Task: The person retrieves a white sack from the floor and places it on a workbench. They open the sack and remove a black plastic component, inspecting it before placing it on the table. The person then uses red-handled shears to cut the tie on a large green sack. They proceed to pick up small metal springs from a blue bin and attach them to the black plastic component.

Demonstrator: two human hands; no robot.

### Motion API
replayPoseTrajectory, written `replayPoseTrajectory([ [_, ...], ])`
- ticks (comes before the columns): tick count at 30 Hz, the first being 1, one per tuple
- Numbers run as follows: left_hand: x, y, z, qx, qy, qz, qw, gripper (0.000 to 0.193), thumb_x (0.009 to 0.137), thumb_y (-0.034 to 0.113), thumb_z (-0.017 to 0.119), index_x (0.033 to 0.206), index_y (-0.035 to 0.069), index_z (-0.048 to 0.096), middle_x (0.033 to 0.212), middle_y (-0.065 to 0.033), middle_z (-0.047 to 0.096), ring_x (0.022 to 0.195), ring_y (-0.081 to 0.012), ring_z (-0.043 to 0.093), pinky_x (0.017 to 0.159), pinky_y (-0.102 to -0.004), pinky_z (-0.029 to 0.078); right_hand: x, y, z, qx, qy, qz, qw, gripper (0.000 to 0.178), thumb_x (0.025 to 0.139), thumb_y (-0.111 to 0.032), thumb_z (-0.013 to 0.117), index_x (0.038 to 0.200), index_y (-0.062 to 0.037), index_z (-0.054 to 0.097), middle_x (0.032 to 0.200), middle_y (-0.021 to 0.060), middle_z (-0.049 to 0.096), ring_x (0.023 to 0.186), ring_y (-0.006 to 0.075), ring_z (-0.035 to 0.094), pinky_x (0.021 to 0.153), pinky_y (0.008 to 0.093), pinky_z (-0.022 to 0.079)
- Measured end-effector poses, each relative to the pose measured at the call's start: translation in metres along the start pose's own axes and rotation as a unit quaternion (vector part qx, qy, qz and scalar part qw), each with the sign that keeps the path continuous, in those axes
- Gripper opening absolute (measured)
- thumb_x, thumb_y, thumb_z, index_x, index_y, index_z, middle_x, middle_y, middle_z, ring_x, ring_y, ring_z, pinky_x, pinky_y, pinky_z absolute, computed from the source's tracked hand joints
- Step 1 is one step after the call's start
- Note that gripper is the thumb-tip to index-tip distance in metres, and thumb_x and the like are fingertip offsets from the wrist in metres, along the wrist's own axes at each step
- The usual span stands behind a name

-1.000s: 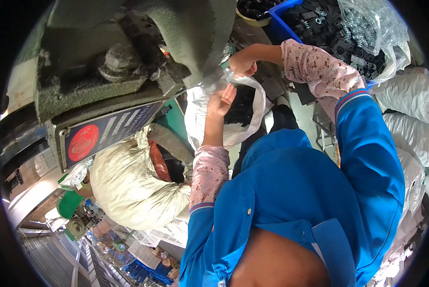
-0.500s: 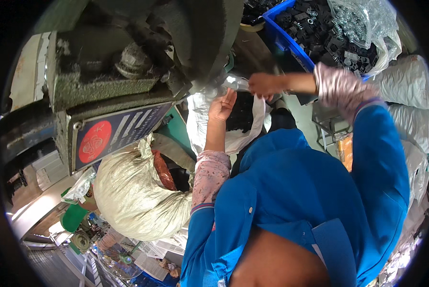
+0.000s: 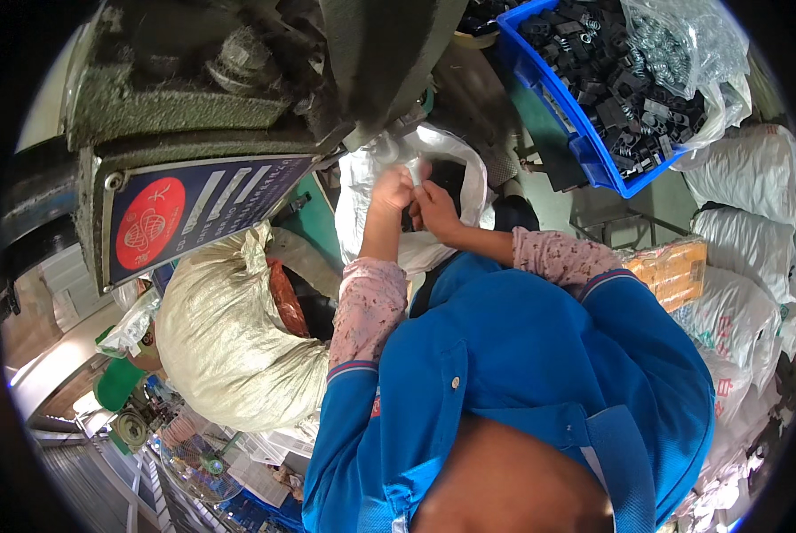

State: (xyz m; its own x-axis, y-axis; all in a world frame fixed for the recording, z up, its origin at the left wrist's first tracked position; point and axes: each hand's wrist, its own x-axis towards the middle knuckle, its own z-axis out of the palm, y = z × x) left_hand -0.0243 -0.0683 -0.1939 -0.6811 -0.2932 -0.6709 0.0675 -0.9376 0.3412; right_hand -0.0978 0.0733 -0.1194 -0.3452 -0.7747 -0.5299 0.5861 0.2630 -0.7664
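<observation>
My left hand (image 3: 393,189) and my right hand (image 3: 436,213) meet over an open white sack (image 3: 359,213). A small whitish piece (image 3: 415,172) shows between their fingertips, too blurred to name. The right fingers are pinched together at its lower end. The left fingers are closed beside it, slightly smeared by motion. Dark contents (image 3: 449,178) show inside the sack beneath both hands. Just beyond the hands, the underside of a dark, heavy machine (image 3: 376,62) comes down close to the sack's far rim.
A machine block with a nameplate (image 3: 211,209) juts in at the left. Below it bulges a large cream sack (image 3: 229,346). A blue bin (image 3: 585,147) at the far right holds black parts and metal springs (image 3: 660,58). White sacks (image 3: 740,169) are piled along the right, beside an orange-brown packet (image 3: 669,275).
My right hand has come down and left from near the blue bin's side to meet the left. My left hand has drawn slightly back from the machine, and its fingers have closed.
</observation>
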Motion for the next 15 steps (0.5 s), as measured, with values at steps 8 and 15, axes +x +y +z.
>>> replayPoseTrajectory([
  [8,-0.001,0.007,0.006,0.025,0.087,0.034,0.995,0.024,0.082,-0.004,0.045,0.105,-0.005,0.053,0.095,-0.0138,0.06,0.081,-0.0248,0.061,0.062,-0.0261,0.052,0.021,0.0,-0.019,-0.093,-0.067,0.009,0.993,0.033,0.095,-0.029,0.041,0.082,0.0002,0.048,0.059,0.0089,0.052,0.041,0.0159,0.05,0.04,0.0297,0.042],
  [15,-0.013,0.012,0.035,-0.017,-0.012,-0.024,0.999,0.014,0.078,-0.006,0.04,0.087,-0.006,0.051,0.079,-0.0133,0.056,0.064,-0.0204,0.056,0.056,-0.0306,0.048,0.022,-0.05,-0.035,-0.23,-0.148,0.06,0.96,0.048,0.093,-0.045,0.041,0.081,0.0013,0.048,0.057,0.0082,0.048,0.04,0.0181,0.05,0.038,0.03,0.043],
])
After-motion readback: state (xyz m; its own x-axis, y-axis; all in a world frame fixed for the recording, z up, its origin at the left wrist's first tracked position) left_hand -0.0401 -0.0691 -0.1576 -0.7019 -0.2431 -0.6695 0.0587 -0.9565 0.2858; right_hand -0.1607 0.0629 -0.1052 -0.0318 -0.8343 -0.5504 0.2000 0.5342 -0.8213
